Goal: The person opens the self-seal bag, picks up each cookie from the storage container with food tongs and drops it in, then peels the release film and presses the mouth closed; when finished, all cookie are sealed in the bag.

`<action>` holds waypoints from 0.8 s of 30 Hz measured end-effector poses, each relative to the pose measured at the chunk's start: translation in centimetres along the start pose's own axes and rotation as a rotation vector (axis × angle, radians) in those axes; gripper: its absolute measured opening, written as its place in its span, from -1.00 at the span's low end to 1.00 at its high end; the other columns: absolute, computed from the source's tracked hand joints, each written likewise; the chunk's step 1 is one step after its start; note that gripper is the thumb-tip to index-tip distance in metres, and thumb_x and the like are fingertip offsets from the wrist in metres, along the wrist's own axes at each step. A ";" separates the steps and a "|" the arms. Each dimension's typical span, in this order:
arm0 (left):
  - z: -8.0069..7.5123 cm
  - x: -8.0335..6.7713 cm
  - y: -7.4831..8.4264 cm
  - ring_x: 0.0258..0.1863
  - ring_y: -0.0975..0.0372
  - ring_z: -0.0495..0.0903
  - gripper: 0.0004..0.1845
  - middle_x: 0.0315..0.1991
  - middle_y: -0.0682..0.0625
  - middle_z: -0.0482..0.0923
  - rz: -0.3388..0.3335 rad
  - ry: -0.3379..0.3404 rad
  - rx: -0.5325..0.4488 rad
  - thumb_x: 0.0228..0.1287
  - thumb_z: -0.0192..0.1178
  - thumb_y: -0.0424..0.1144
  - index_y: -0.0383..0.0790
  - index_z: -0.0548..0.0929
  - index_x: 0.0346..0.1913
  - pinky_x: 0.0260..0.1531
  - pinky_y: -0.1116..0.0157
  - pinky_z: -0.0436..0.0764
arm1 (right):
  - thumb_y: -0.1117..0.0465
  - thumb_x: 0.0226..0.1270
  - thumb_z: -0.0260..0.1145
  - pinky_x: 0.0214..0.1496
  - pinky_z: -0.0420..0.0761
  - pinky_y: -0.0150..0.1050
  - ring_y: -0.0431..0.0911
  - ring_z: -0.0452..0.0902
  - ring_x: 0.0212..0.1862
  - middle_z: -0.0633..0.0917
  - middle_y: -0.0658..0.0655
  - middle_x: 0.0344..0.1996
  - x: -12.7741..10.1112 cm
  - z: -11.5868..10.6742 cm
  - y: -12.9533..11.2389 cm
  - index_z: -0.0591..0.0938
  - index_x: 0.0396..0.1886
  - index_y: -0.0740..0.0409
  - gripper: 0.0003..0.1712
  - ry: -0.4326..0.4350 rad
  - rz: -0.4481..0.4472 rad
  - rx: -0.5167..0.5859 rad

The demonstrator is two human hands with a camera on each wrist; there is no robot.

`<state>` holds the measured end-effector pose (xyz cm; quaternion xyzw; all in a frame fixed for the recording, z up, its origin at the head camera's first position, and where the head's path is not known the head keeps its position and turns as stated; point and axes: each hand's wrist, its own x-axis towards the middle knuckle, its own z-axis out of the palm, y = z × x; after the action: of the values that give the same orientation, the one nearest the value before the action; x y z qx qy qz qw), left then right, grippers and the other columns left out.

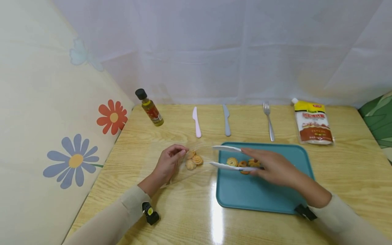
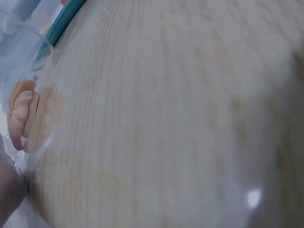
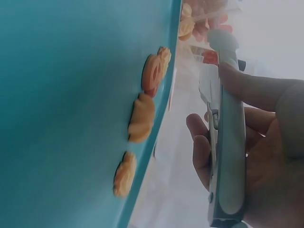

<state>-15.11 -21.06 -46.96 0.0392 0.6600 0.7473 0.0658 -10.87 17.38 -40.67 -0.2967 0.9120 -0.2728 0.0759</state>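
Observation:
My left hand pinches the edge of a clear plastic bag that lies on the wooden table, with a few round cookies inside it. The left wrist view shows one of those cookies through the plastic. My right hand grips white tongs, whose two arms stand apart and point left over the teal tray. Several cookies lie on the tray between and beside the tong arms. In the right wrist view, the tongs lie in my curled fingers, next to cookies on the tray.
Along the table's far edge lie an oil bottle, a pink knife, a grey knife, a fork and a sauce pouch. A flowered wall stands at the left and a white curtain behind.

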 end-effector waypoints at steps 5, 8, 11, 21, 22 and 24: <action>0.0 0.0 0.0 -0.03 0.25 0.61 -0.83 -0.07 -0.04 0.69 -0.003 0.005 0.009 0.49 0.18 -0.45 -0.16 0.74 -0.16 0.06 0.37 0.60 | 0.18 0.32 0.51 0.18 0.59 0.24 0.16 0.62 0.19 0.54 0.26 0.39 -1.1 -0.5 0.3 0.35 0.57 0.06 -0.13 0.018 0.010 -0.011; 0.0 0.0 0.1 -0.04 0.24 0.61 -0.82 -0.08 -0.03 0.69 -0.007 0.010 0.015 0.49 0.18 -0.45 -0.14 0.74 -0.17 0.05 0.37 0.60 | 0.19 0.31 0.51 0.12 0.62 0.22 0.09 0.67 0.10 0.57 0.26 0.36 -1.8 -0.7 0.5 0.35 0.57 0.06 -0.13 0.026 0.011 -0.016; 0.0 0.0 0.1 -0.04 0.25 0.61 -0.80 -0.10 0.02 0.69 -0.008 0.010 0.015 0.50 0.18 -0.45 -0.11 0.74 -0.18 0.05 0.38 0.60 | 0.21 0.30 0.52 0.11 0.63 0.21 0.08 0.68 0.08 0.58 0.26 0.35 -2.4 -0.9 0.8 0.34 0.58 0.06 -0.11 0.027 0.031 -0.014; 0.0 -0.1 0.1 -0.04 0.26 0.61 -0.79 -0.11 0.05 0.69 -0.007 0.005 -0.002 0.50 0.17 -0.45 -0.08 0.74 -0.19 0.06 0.38 0.60 | 0.17 0.30 0.52 -0.11 0.66 0.03 0.01 0.66 0.00 0.70 0.18 0.13 -4.8 -1.8 2.0 0.34 0.59 0.02 -0.10 0.024 0.090 -0.009; 0.0 -0.1 0.1 -0.04 0.26 0.61 -0.79 -0.11 0.06 0.69 -0.007 0.005 0.000 0.50 0.17 -0.45 -0.09 0.74 -0.19 0.06 0.38 0.60 | 0.16 0.30 0.52 -0.12 0.66 0.03 0.01 0.65 0.00 0.70 0.17 0.12 -5.1 -1.8 2.1 0.33 0.59 0.01 -0.10 0.024 0.096 -0.011; 0.0 -0.1 0.1 -0.04 0.26 0.61 -0.78 -0.11 0.06 0.69 -0.008 0.007 0.002 0.50 0.17 -0.45 -0.09 0.74 -0.19 0.06 0.38 0.60 | 0.15 0.30 0.52 -0.14 0.65 0.01 0.01 0.65 0.00 0.71 0.16 0.09 -5.5 -2.0 2.4 0.33 0.59 0.00 -0.09 0.023 0.109 -0.016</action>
<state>-15.03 -21.06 -46.85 0.0340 0.6613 0.7464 0.0665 -8.14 23.10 -40.42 -0.2438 0.9298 -0.2646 0.0778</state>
